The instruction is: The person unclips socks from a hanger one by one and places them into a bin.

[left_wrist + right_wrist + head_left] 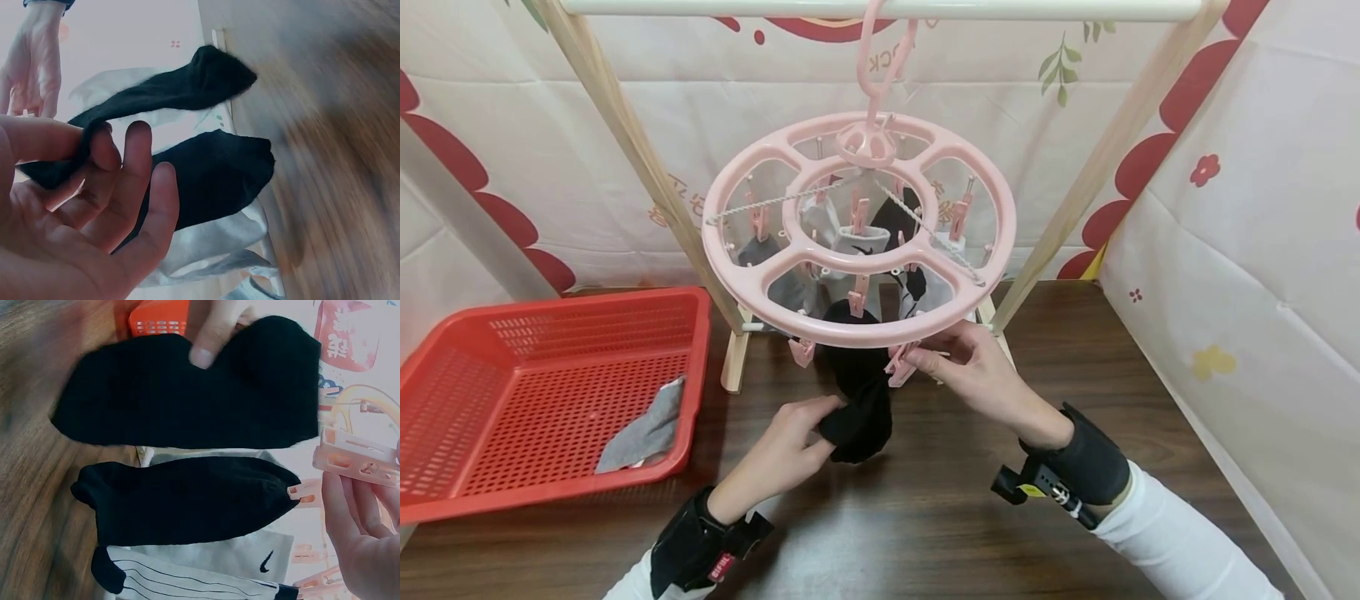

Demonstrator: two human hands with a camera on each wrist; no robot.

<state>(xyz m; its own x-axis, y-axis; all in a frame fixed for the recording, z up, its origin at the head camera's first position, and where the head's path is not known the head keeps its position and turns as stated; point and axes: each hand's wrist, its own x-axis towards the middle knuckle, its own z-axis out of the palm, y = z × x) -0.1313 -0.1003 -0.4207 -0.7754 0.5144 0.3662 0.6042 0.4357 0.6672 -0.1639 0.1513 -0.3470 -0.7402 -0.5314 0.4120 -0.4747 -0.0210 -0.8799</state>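
My left hand (778,450) pinches a black sock (865,429) below the front rim of a round pink drying hanger (730,283). In the right wrist view the held sock (187,400) spreads out sideways, apart from the clip. With thumb and fingers, my right hand (981,375) grips a pink clothespin (901,367) at the hanger's front right. Close by, another black sock (194,500) hangs from its own pink clip (303,492). Behind it are a grey sock with a black swoosh (269,556) and a striped sock (187,575).
A red plastic basket (580,304) stands at the left with a grey sock (647,429) in it. The hanger hangs by a pink hook (868,67) from a white bar (880,8) between wooden legs (625,133). Several more socks hang at the back.
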